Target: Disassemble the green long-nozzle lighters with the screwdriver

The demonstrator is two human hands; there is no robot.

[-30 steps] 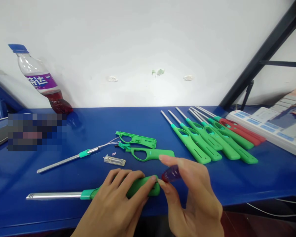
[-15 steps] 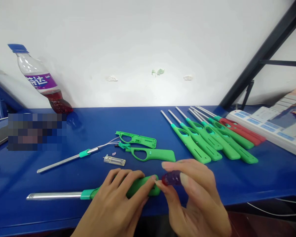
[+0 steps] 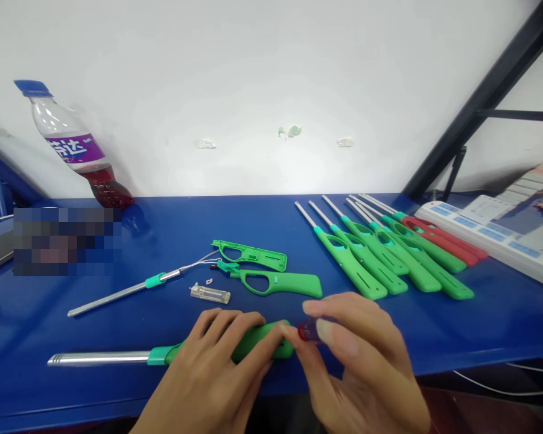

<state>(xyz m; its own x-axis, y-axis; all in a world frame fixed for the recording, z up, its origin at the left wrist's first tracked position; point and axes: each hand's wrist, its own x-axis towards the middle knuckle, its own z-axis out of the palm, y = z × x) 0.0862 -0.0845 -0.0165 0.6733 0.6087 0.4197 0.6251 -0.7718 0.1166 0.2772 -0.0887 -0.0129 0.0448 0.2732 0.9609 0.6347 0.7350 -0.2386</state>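
The green lighter [image 3: 248, 343] lies on the blue table [image 3: 172, 217], gripped under the curled fingers of the left hand [image 3: 208, 361]. At the lighter's butt end, the right hand [image 3: 366, 361] pinches a red-and-purple tool [image 3: 308, 330]. Beyond the lighter lie a clear tank [image 3: 211, 293] and a green casing [image 3: 294, 283].

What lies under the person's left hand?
A green lighter lies under the left hand. Its silver tube and parts of its handle show; the rest is covered and cannot be seen.
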